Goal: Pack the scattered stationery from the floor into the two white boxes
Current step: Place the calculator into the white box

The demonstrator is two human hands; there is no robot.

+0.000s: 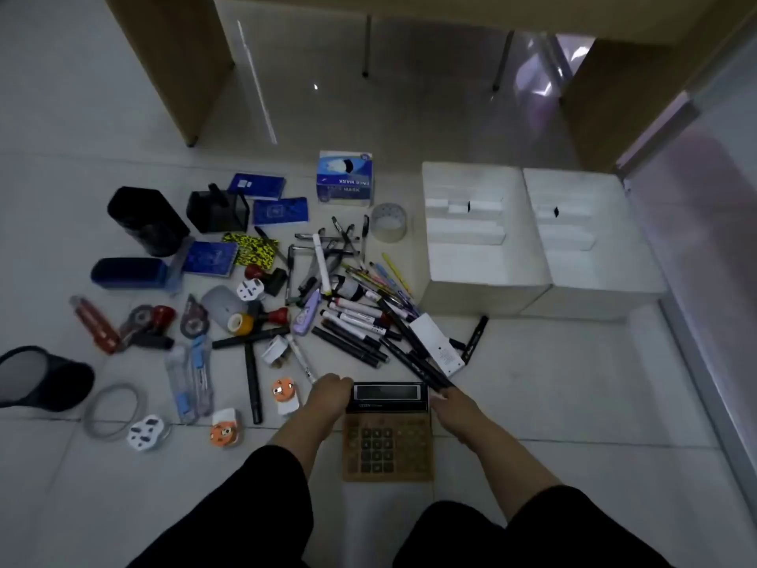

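A brown calculator (388, 440) with a black display lies on the floor just in front of me. My left hand (329, 393) grips its top left corner. My right hand (452, 401) grips its top right corner, touching some black markers (409, 342). Beyond it spreads a pile of pens and markers (348, 280), with correction tapes, plugs, blue notebooks (279, 210) and a tape roll (389, 222). Two white boxes (483, 239) (590, 243) stand side by side at the right, closed on top with small white pieces lying on them.
A face mask box (345, 178) sits behind the pens. Black pen holders (145, 219) (218, 211) and a blue case (129, 272) are at the left, a dark mesh basket (39, 377) at the far left edge. Desk legs stand behind; a glass partition runs along the right.
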